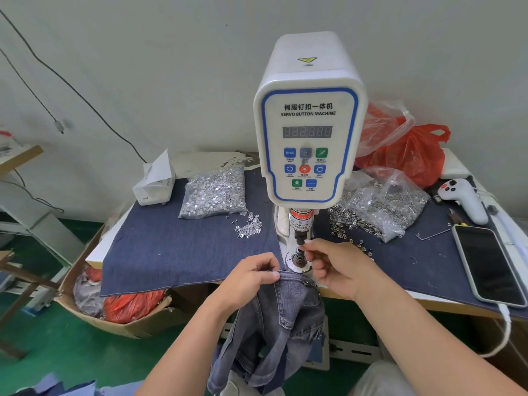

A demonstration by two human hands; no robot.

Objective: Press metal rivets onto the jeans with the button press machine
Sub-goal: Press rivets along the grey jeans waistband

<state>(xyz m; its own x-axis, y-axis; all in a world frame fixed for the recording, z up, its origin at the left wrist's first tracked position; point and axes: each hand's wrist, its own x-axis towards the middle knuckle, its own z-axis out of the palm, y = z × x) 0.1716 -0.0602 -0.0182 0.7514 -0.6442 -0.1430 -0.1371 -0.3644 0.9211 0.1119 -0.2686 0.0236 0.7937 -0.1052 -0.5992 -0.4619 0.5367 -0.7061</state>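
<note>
Loading step: our right hand (337, 267) pinches a small part, likely a rivet, at the press die (298, 257) while our left hand (251, 277) grips the jeans (285, 315) waistband at the desk (371, 292) edge; next the fabric wants sliding under the punch.

matt denim jeans (283, 315), glossy, seemingly plastic machine (310, 124)

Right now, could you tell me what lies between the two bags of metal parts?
In the head view, the servo button machine stands between the bag of rivets and the bag of ring parts.
</note>
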